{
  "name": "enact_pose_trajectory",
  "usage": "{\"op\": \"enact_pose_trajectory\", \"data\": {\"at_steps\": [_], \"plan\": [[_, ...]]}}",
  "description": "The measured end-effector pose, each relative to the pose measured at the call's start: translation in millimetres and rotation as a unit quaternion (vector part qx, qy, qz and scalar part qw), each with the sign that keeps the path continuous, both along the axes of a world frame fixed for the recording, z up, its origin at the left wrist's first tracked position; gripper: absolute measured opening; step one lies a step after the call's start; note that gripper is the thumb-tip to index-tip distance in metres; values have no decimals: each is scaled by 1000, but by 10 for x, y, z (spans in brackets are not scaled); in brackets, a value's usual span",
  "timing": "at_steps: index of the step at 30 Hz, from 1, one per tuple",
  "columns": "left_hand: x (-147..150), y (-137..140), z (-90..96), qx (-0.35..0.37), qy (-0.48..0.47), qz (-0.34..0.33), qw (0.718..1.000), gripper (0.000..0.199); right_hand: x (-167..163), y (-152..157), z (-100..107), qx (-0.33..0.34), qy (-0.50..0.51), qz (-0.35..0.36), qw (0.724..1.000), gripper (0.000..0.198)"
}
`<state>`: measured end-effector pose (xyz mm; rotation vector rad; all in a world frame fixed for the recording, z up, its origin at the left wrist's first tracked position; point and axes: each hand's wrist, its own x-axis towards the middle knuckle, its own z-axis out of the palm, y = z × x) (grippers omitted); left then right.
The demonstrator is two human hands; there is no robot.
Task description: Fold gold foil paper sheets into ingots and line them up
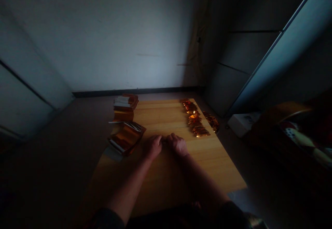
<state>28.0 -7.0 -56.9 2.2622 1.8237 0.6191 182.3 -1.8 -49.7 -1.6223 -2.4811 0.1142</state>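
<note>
Bare forearms lead to the left hand [152, 146] and right hand [177, 143], curled knuckle to knuckle, pinching something too small to identify on the pale wooden table [168, 173], between unfolded orange foil sheets [126, 136] and a row of finished folded orange foil pieces [195, 118].

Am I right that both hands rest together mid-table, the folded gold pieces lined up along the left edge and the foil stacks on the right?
Not quite: the sides are swapped. In the head view the folded gold pieces line the right edge and the foil stacks sit on the left. The left hand and right hand do rest together mid-table.
</note>
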Motion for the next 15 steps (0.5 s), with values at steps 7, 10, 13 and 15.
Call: {"op": "enact_pose_trajectory", "data": {"at_steps": [7, 10, 13, 15], "plan": [[8, 5, 10, 0, 12, 16, 1000, 28, -15, -3, 65, -17, -7, -24, 1000, 25], [9, 16, -1, -3, 11, 20, 1000, 27, -14, -8, 80, -16, -8, -17, 1000, 25], [3, 19, -6, -4, -4, 15, 1000, 25, -9, -14, 84, -16, -11, -17, 1000, 26], [-2, 15, -4, -5, -8, 14, 1000, 25, -11, -17, 84, -16, -17, -17, 1000, 26]]}}
